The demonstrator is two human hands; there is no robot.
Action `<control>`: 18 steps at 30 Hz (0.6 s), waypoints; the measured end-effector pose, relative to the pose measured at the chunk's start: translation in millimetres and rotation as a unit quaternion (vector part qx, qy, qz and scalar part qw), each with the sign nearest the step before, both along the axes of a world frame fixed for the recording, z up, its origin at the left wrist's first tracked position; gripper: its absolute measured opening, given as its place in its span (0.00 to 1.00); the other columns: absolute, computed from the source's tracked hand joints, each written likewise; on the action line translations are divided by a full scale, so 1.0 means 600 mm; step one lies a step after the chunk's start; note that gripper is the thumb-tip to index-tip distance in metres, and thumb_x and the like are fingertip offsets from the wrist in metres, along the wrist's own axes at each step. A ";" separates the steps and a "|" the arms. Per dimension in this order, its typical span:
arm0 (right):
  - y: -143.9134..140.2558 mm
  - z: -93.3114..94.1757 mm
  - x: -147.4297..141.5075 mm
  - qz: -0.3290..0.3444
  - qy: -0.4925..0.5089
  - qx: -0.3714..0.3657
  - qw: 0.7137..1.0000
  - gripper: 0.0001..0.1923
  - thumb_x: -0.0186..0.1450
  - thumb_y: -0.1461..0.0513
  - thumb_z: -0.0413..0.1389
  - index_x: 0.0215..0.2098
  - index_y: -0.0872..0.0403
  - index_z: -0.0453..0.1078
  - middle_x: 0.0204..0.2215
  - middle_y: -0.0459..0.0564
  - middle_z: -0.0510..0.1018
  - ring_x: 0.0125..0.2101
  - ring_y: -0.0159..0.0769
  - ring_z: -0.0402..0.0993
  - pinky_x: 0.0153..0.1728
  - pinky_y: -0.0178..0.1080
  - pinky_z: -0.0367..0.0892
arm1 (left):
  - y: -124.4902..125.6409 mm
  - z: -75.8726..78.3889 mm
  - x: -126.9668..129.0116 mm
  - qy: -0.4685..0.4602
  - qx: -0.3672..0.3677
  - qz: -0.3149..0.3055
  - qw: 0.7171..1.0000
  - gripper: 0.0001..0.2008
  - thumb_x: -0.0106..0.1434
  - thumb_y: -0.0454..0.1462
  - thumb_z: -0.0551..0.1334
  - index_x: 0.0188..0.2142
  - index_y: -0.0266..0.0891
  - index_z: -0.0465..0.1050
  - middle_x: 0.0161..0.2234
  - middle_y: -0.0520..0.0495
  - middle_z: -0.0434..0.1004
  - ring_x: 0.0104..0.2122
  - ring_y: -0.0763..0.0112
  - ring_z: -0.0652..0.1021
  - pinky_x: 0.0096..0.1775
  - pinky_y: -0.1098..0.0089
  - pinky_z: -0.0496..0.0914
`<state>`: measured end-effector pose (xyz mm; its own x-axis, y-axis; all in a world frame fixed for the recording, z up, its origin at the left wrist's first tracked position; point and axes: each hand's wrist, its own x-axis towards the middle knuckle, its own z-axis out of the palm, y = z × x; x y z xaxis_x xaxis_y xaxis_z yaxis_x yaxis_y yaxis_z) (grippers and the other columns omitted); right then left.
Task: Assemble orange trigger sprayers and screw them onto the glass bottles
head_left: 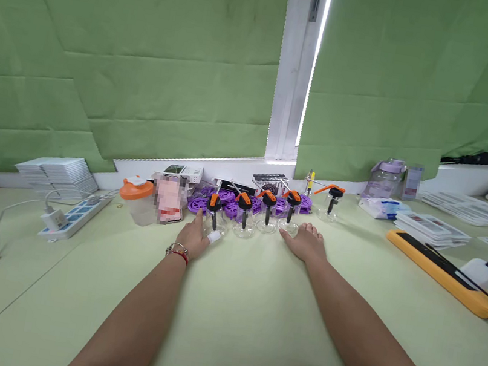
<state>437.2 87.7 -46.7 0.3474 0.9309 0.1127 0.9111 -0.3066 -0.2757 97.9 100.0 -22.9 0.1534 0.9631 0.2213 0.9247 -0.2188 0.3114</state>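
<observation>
Several clear, rounded pieces with black stems and orange-and-black lever tops stand upright in a row. My left hand (193, 238) rests on the table beside the leftmost clear piece (214, 220), with index finger stretched out and a white-wrapped thumb near its base. Whether it touches cannot be made out. My right hand (308, 245) lies flat with fingers spread, its thumb at the base of the rightmost clear piece in the row (290, 214). Another clear piece with a raised orange lever (331, 203) stands farther right. Purple openwork plastic parts (199, 204) lie behind the row.
Left of the row are an orange-lidded cup (137, 204), a pink phone (169, 202) and a white power strip (78, 216). Small boxes (271, 183) stand behind. At right are a lilac bottle (383, 180), white stacks (432, 229) and a yellow power strip (437, 270).
</observation>
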 end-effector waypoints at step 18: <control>-0.002 0.017 0.010 0.015 0.012 0.251 0.968 0.35 0.67 0.50 0.35 0.62 0.69 0.47 0.59 0.66 0.59 0.59 0.48 0.51 0.58 0.45 0.47 | -0.001 0.009 0.030 -0.245 0.050 0.018 0.968 0.35 0.55 0.46 0.61 0.59 0.40 0.52 0.47 0.40 0.75 0.38 0.57 0.78 0.40 0.61 0.68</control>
